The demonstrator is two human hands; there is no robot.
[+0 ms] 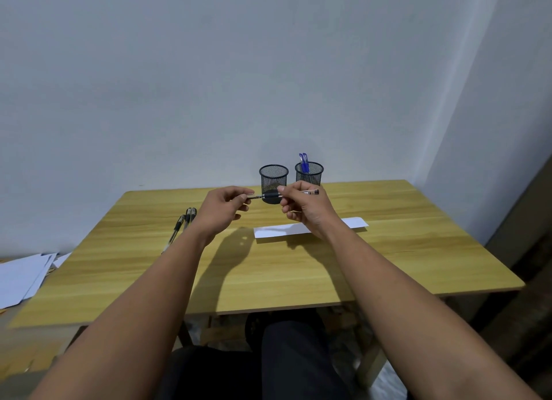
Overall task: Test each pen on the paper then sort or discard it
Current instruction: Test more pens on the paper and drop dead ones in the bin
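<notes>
Our left hand [222, 207] pinches the cap end and our right hand [301, 208] the barrel of the slim black-grip clear plastic pen [270, 194]: light, stiff, slippery; best held at the rubber grip.

Two black wire-mesh cups [273, 180] far, two blue-capped pens [304, 162] in the right one, three black pens [185, 220] left, one held [270, 194], one white paper strip [310, 227].

The light where you sit is soft and a bit dim. It comes from above, so your arms drop dark shadows on the table [388, 250]. The edges bend outward. The corners look blurry, maybe from the wide lens.
</notes>
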